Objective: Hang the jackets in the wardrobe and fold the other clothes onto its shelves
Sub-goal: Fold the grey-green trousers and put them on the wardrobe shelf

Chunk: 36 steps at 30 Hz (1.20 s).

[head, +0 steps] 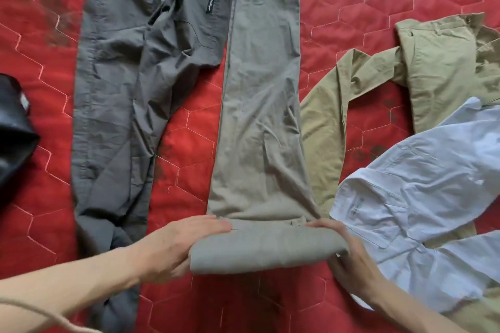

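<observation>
At far left of the frame, mid-height: one black glossy item (13, 132), cut by the edge, kind not discernible. Beneath everything: a red quilted cover (189, 143) stitched in hexagons, with dark smudged patches at upper left and upper right.

Left of centre: one pair of dark grey trousers (121, 84), spread flat, long axis running top to bottom of the frame, waistband with a small black label toward the top, leg ends toward the bottom left.

At lower left: left hand (173, 246), forearm entering from the bottom left corner, fingers curled round the left end of a fold, thumb on top.

In the centre: one pair of grey-green trousers (259, 116), long axis also top to bottom, far end toward the top of the frame, near end turned over into a thick fold lying crosswise at lower centre.

At lower right: right hand (349, 254), fingers wrapped about the right end of the same fold, thumb tucked beneath the cloth.

Right of centre and upper right: one khaki garment (443, 67), crumpled, one long part trailing down beside the grey-green trousers.

At right and lower right: one white shirt (422, 197), lying over the khaki garment, small label visible, just beside the right hand.
</observation>
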Available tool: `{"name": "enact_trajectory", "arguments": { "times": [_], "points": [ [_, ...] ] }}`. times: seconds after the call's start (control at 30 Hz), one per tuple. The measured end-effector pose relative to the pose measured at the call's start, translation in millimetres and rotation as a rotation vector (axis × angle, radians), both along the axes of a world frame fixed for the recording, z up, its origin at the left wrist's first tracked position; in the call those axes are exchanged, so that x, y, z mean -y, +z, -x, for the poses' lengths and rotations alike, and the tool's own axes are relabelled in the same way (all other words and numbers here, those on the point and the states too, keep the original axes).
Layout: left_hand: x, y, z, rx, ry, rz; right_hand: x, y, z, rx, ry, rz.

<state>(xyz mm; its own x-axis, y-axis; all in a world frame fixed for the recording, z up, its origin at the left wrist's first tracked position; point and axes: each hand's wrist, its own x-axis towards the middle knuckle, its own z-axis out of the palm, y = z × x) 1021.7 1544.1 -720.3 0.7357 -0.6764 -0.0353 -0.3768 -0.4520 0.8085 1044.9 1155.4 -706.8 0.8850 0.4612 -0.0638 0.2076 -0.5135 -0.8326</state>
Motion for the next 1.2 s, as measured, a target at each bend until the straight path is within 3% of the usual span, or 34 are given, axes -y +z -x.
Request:
{"name": "enact_trajectory", "arguments": {
  "times": [0.17,0.27,0.37,0.43,0.6,0.8,0.97,1.03,1.1,1.2],
  "points": [
    [26,18,-2,-0.429,0.696,0.021,-33,-13,-1,-0.140,-0.461,-0.073],
    [41,12,-25,-0.633,0.881,0.085,-53,-26,-21,-0.207,-0.596,-0.067],
    [51,-6,-38,-0.789,0.999,0.266,-66,-41,-37,-0.184,-0.604,-0.019],
    [55,-23,-40,-0.823,1.005,0.282,-72,-53,-44,-0.187,-0.571,0.084],
    [52,-48,-53,-0.669,0.958,0.001,-89,-75,-57,-0.050,-0.578,0.415],
    [58,-47,-61,-0.447,0.990,-0.380,-101,-84,-50,-0.006,-0.748,0.537],
    [63,-46,-65,-0.291,1.043,-0.470,-97,-95,-24,0.047,-0.803,0.612],
    [66,-43,-68,-0.245,1.114,-0.331,-95,-92,-18,0.049,-0.749,0.592],
    [62,-41,-72,-0.023,1.064,-0.289,-85,-86,-15,0.109,-0.595,0.582],
    [49,-42,-73,0.410,0.646,-0.428,-61,-83,-5,0.248,-0.230,0.636]
  ]
}}
